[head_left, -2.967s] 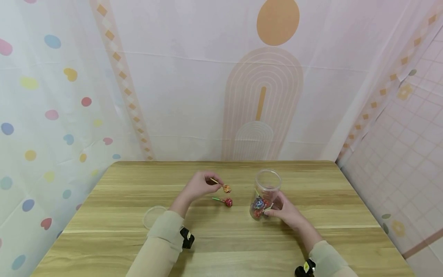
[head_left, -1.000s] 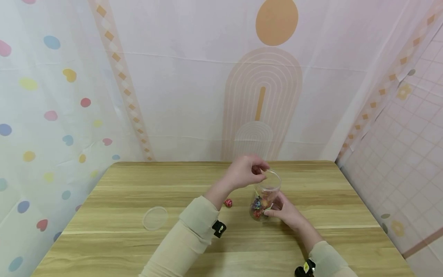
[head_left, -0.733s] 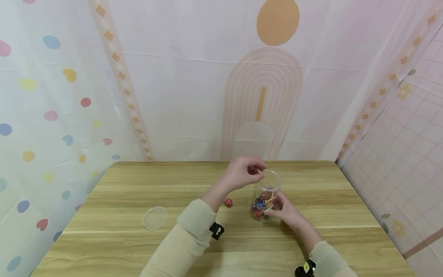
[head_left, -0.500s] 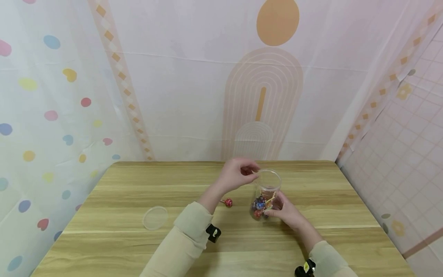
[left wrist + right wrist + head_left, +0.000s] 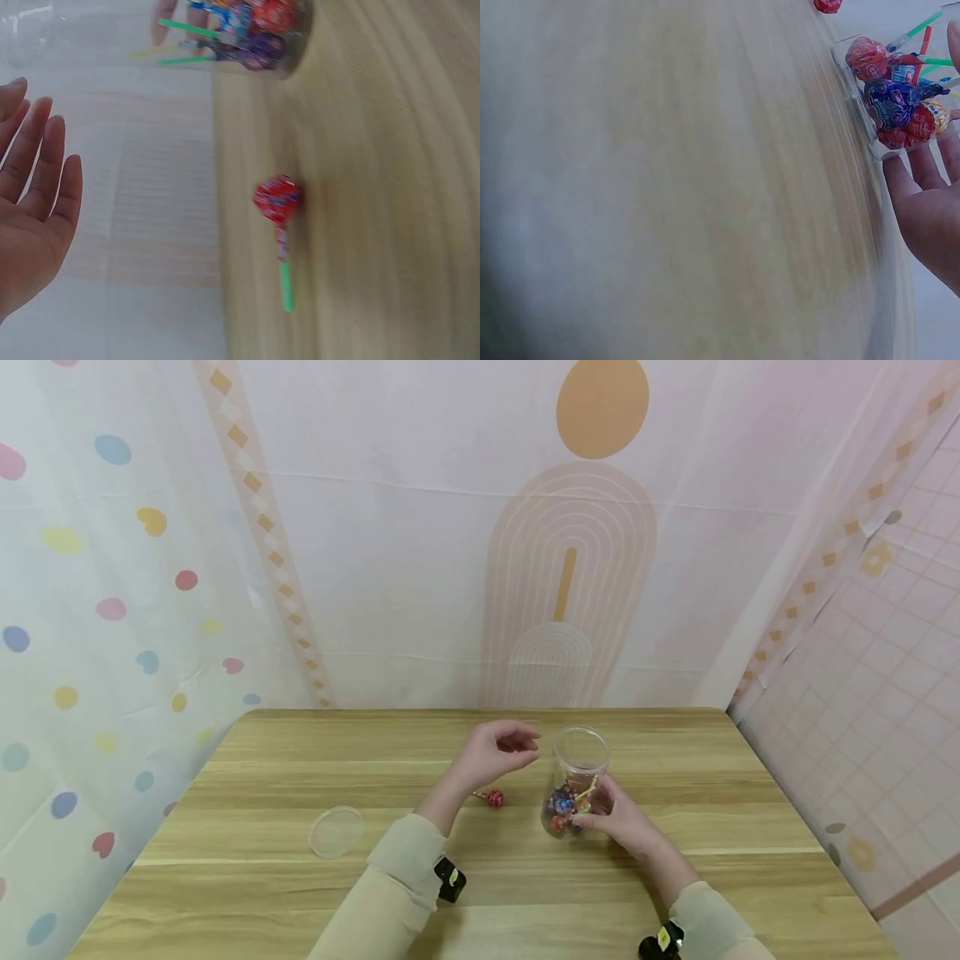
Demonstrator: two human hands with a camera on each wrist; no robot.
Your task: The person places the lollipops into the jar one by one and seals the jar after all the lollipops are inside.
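In the head view, the person's right hand [image 5: 617,820] held the clear plastic jar [image 5: 573,781], which stood upright on the light wooden table [image 5: 262,868], right of the middle. The fingers of this hand were curled around the lower part of the jar, where several wrapped lollipops [image 5: 564,803] in blue, red and orange lay together at the bottom. The mouth of the jar was uncovered. The left hand [image 5: 492,754] hovered above the table, just left of the jar and not touching it; its fingers were loosely bent and held nothing. Under this hand, a single red wrapped lollipop with a green stick [image 5: 491,797] lay on the table, near the jar but apart from it. The round clear plastic lid [image 5: 336,832] lay flat, well apart to the left.

In the left wrist view, the left hand [image 5: 34,206] showed its palm with fingers almost straight and empty. The red lollipop [image 5: 278,204] lay alone on the wood, and the jar [image 5: 247,41] with its lollipops was at the upper edge.

In the right wrist view, the fingers [image 5: 922,199] of the right hand lay against the jar [image 5: 889,101]. The coloured lollipops [image 5: 891,101] were pressed together at its bottom, and the red lollipop [image 5: 827,5] was only partly seen at the top edge.
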